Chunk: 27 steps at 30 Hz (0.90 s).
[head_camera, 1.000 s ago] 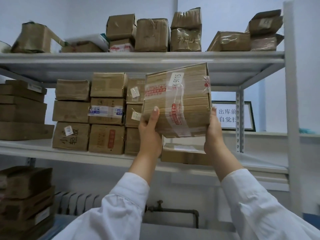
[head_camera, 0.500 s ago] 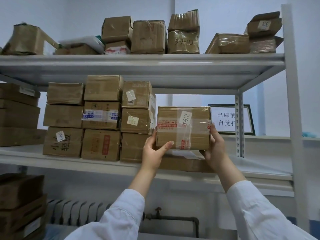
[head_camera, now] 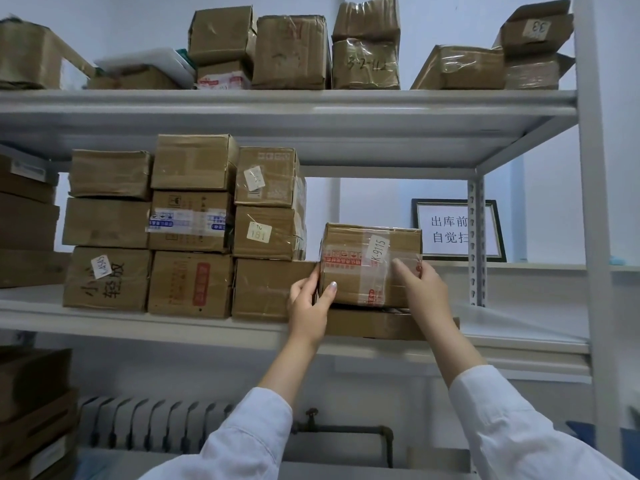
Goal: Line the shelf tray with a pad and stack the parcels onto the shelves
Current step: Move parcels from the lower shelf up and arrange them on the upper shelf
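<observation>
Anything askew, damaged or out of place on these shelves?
Yes. On the top shelf, the box marked 33 has a loose flap sticking up, and the taped box beside it sits slanted. Lower down, the flat box under the K-9115 parcel seems to jut past the shelf's front edge.

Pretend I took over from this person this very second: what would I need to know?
Left hand grips the left edge of the K-9115 parcel; right hand holds its right front corner.
The parcel appears to rest on a flat box on the middle shelf, right of the stacks.
Done: parcel set in place.
Left: let go, perhaps square it up. Whether more parcels wait cannot be seen.
</observation>
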Each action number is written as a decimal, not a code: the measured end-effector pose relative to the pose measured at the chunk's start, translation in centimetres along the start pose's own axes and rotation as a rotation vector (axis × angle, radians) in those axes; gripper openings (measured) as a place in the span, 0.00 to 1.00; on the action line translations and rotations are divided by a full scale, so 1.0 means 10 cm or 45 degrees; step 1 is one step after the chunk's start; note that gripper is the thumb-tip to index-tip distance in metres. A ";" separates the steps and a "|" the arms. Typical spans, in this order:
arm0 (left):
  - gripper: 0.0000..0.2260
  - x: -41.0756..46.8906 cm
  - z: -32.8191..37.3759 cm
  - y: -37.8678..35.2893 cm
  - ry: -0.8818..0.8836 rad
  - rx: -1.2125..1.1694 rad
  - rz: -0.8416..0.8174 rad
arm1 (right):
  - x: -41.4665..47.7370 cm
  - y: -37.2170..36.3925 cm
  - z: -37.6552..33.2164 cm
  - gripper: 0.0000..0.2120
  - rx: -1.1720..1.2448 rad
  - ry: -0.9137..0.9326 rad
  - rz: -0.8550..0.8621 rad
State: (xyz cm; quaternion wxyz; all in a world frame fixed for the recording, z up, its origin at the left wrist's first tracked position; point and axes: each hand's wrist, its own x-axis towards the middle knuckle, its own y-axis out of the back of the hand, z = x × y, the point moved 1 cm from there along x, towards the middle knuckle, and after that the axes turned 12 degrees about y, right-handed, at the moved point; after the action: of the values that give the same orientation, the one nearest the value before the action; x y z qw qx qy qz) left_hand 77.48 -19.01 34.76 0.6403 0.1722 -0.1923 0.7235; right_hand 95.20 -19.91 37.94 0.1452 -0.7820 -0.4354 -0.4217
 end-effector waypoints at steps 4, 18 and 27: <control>0.19 0.06 -0.06 0.04 0.020 0.051 0.026 | -0.02 -0.07 0.03 0.31 -0.123 -0.033 -0.031; 0.25 0.06 -0.15 0.12 -0.013 0.222 0.088 | -0.01 -0.17 -0.06 0.28 -0.521 -0.114 -0.180; 0.37 0.04 -0.23 0.09 -0.046 0.216 0.028 | 0.00 -0.15 -0.03 0.27 -0.482 -0.115 -0.238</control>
State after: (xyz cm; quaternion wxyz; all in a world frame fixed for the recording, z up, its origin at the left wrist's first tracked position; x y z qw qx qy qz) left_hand 76.51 -17.59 32.96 0.6118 0.2367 -0.1438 0.7409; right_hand 93.86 -19.20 37.95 -0.0637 -0.7697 -0.4250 -0.4721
